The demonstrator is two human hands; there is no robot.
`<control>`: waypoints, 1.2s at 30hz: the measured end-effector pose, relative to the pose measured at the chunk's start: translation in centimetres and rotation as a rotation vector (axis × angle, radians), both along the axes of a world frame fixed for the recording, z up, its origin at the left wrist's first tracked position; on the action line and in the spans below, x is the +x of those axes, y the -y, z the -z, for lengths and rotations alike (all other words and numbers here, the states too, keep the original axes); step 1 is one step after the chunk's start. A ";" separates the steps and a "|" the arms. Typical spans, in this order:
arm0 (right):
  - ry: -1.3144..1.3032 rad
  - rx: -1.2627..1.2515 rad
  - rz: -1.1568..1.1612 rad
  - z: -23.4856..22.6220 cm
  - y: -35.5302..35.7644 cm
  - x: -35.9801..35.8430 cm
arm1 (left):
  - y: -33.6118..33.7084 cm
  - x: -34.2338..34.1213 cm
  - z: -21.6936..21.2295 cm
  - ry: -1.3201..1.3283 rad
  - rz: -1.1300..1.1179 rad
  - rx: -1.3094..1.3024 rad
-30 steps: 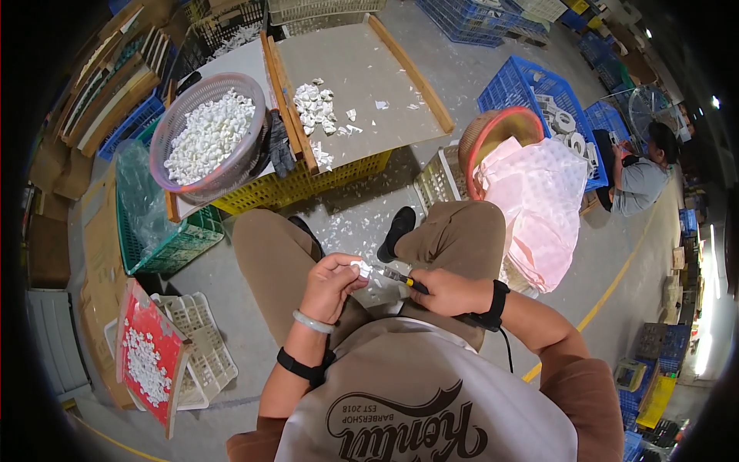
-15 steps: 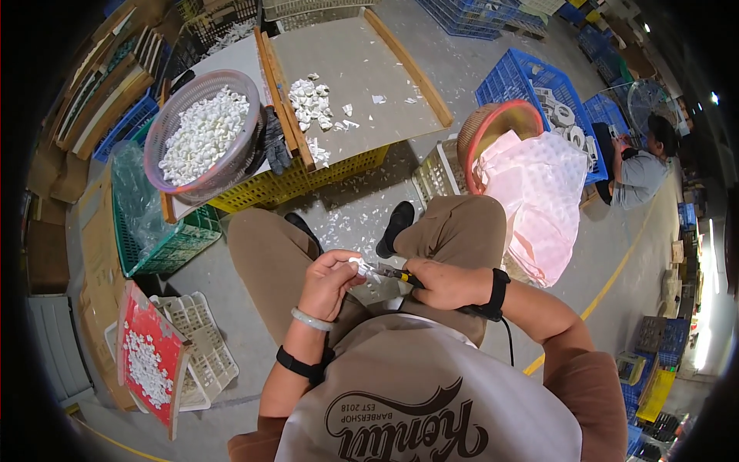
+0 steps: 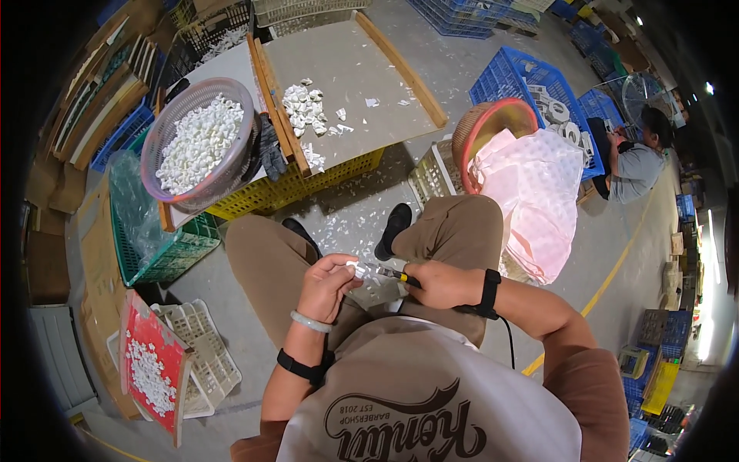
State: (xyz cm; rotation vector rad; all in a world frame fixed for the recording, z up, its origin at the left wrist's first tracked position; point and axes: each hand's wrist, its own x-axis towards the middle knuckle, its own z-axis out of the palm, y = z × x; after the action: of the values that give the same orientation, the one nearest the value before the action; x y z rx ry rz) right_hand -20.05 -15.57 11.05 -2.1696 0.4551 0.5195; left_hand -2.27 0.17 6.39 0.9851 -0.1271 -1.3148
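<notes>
My left hand is in front of my lap, pinching a small white plastic piece between thumb and fingertips. Wrapped around the black-and-yellow handles of a pair of cutting pliers is my right hand. The metal jaws point left toward the white piece, with a small gap between them. Beyond my knees, a pile of similar white pieces lies on a grey board. To its left, a pinkish mesh basket is heaped with small white parts.
A red tilted board with white bits leans by a cream crate at lower left. A green crate stands left. On the right are an orange-rimmed basket, pink sheeting and a blue crate. Another person sits far right.
The cutting pliers have drawn back slightly to the right, away from the white piece in my left hand. The whole view has shifted a little.
</notes>
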 end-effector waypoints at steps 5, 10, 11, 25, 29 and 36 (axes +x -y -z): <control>-0.024 0.117 0.002 0.3 0.3 -0.5 | -0.1 0.1 0.3 -0.029 0.013 0.005; 0.022 0.223 0.057 1.4 0.6 -0.7 | -0.2 0.3 0.2 -0.056 0.028 0.000; 0.025 0.223 0.056 1.4 0.6 -0.8 | -0.2 0.2 0.2 -0.053 0.027 0.000; -0.057 0.458 0.049 2.6 -0.3 -1.7 | -0.1 -0.3 0.8 -0.130 -0.014 -0.084; -0.162 0.378 0.025 0.6 -0.3 -0.8 | -0.2 -0.3 1.0 -0.091 -0.031 -0.101; -0.113 0.286 0.017 -0.2 -0.1 -0.7 | -0.2 -0.1 0.5 -0.107 0.022 -0.013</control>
State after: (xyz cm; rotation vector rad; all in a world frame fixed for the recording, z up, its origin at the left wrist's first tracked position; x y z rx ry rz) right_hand -20.78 -15.44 11.21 -1.8675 0.4314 0.6590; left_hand -2.35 0.40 5.91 0.9024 -0.0646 -1.3819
